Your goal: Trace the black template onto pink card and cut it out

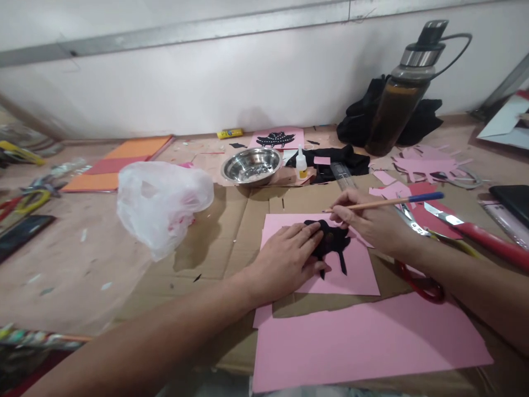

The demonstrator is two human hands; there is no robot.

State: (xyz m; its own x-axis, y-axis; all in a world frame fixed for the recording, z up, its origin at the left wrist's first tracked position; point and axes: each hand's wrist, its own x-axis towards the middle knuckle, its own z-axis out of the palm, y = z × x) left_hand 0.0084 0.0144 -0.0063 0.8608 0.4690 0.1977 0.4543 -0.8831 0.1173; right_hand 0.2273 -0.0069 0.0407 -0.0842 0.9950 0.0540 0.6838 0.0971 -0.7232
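Note:
A black cut-out shape [336, 242] lies on a square pink sheet [359, 275] on the cardboard. My left hand [285, 259] rests flat over the left part of the cut-out and the sheet, its fingers stretched out. At the sheet's upper edge, my right hand [363, 218] is closed around a pencil [384, 203]. The pencil slants nearly level, its blue end pointing right and its tip at the left, near the top of the black shape. A larger pink sheet [363, 342] is below, nearest to me.
Behind are a metal bowl [252, 165], a small glue bottle [301, 162] and a tall drink bottle [399, 99]. A plastic bag [163, 204] sits left. Scissors [413, 220] and a red-handled knife [479, 231] lie by my right arm. A phone [25, 234] is far left.

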